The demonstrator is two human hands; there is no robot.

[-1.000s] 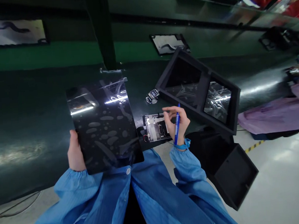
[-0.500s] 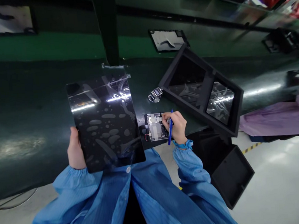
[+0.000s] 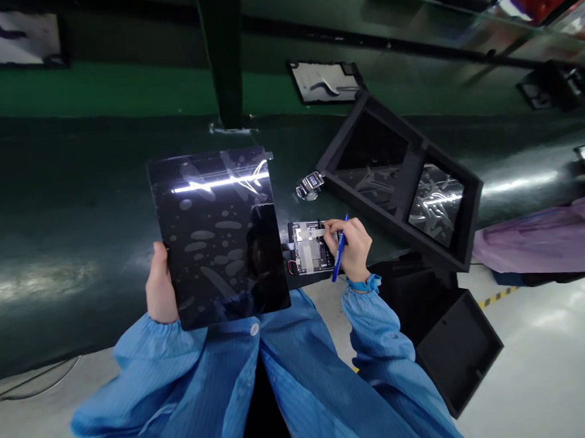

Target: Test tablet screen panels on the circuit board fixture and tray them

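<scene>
One screen over the near edge of the bench, long axis front to back, far end tipped slightly left. Left hand clamped on its left edge. Right hand curled nearly closed, blue pen in it slanting away-right, fingertips at tape on the circuit board.

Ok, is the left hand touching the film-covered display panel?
Touching. In the head view, the left hand holds the film-covered display panel at its side edge, thumb against it, fingers hidden behind.
</scene>
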